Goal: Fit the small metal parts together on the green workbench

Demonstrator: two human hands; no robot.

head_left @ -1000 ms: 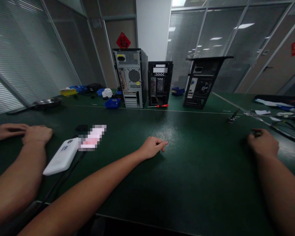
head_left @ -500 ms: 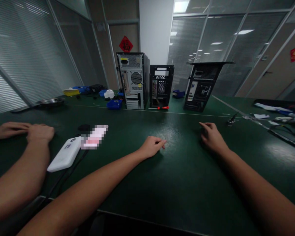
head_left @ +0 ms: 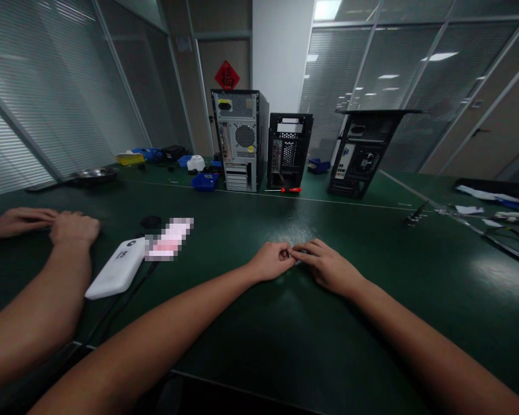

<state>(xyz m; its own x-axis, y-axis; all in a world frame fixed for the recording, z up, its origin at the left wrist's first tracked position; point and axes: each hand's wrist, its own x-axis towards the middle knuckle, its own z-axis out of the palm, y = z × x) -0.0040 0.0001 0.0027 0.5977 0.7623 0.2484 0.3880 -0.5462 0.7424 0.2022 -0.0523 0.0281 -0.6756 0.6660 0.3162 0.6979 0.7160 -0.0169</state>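
My left hand (head_left: 273, 261) rests on the green table (head_left: 259, 323), its fingers curled and its thumb drawn against them. Whatever it pinches, if anything, is too small or hidden to make out. My right hand (head_left: 331, 268) meets it from the right, fingertips drawn together at the left fingertips. What lies between the two sets of fingertips does not show. Left of my forearm is a white power bank (head_left: 116, 270) with a black cable (head_left: 132, 294), beside a pixelated pink-and-white item (head_left: 170, 239).
Three computer cases (head_left: 242, 135) stand along the back, a red-handled screwdriver (head_left: 290, 189) before them. Blue bins (head_left: 205, 182) and a metal bowl (head_left: 94, 175) lie at left. Another person's hands (head_left: 73, 227) rest at far left. Cables and cloths (head_left: 501, 199) lie at right.
My right hand has moved left, from apart on the table to my left hand's fingertips. My left hand has barely moved. The view has shifted slightly.
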